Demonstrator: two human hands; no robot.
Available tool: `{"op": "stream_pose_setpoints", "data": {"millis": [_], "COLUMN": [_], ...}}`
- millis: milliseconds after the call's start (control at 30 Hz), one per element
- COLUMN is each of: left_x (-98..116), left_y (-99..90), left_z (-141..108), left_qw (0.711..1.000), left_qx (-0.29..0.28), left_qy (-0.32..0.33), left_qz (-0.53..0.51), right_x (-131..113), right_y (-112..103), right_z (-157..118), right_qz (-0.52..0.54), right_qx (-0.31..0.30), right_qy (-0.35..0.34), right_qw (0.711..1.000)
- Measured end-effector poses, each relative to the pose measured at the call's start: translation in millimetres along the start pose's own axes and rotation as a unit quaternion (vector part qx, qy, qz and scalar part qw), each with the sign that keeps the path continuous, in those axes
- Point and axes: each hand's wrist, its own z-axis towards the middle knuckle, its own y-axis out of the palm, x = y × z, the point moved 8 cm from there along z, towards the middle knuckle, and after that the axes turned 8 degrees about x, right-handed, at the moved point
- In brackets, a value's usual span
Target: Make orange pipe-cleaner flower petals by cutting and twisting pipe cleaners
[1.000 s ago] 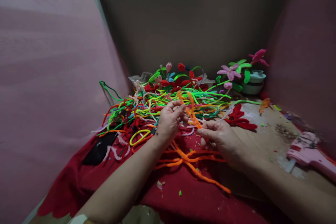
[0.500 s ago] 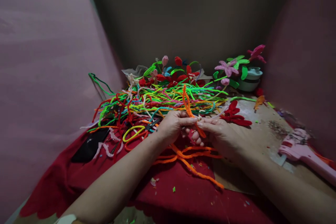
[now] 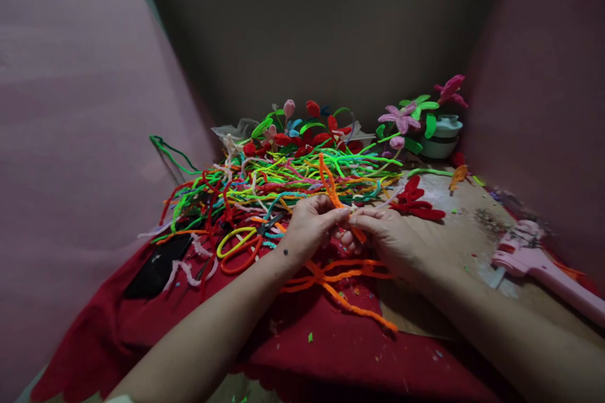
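Note:
My left hand (image 3: 309, 223) and my right hand (image 3: 385, 230) meet at the middle, fingertips pinched together on an orange pipe cleaner piece (image 3: 328, 182). Its doubled upper end sticks up above my left fingers, and a short end shows below them. A small pale bit pokes out near my right fingertips. Just beneath both hands, joined orange pipe cleaners (image 3: 350, 308) lie spread on the red cloth (image 3: 278, 352). Scissors with yellow and red handles (image 3: 236, 242) rest left of my left hand.
A heap of coloured pipe cleaners (image 3: 283, 179) lies behind the hands. Fuzzy flowers and a pot (image 3: 439, 138) stand at the back. A red petal piece (image 3: 416, 201) and pink glue gun (image 3: 529, 258) are at right, a black phone (image 3: 158, 264) at left.
The whole view has shifted slightly, so things appear further left. Both hands keep their pinch on the orange piece, with my fingers a little closer together.

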Motion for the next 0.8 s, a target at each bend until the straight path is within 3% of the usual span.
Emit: {"op": "stream_pose_setpoints", "data": {"millis": [67,233,333,467,667,800], "left_x": [5,8,17,35,43,41], "left_y": [-0.5,1.2,-2.1,-1.9,1.6,4.3], "left_z": [-2,-3,-4,-7,-8,-15], "left_qw": [1.0,0.997,0.986,0.95,0.919,0.849], "left_qx": [0.017,-0.002,-0.003,-0.018,-0.045,-0.046], "left_qy": [0.024,0.061,0.138,0.256,0.31,0.368], "left_qz": [0.004,0.038,0.088,0.177,0.241,0.377], "right_x": [-4,-8,-10,-11,-12,-14], "right_y": [-2,-5,-6,-7,-5,-2], "right_z": [0,0,1,3,3,-1], "right_qz": [-0.014,-0.038,-0.025,-0.009,-0.004,-0.031], "right_qx": [0.014,0.024,0.017,0.009,-0.012,-0.017], "right_qy": [-0.024,-0.043,-0.046,-0.048,-0.06,-0.054], "right_qw": [1.0,0.998,0.998,0.999,0.998,0.998]}}
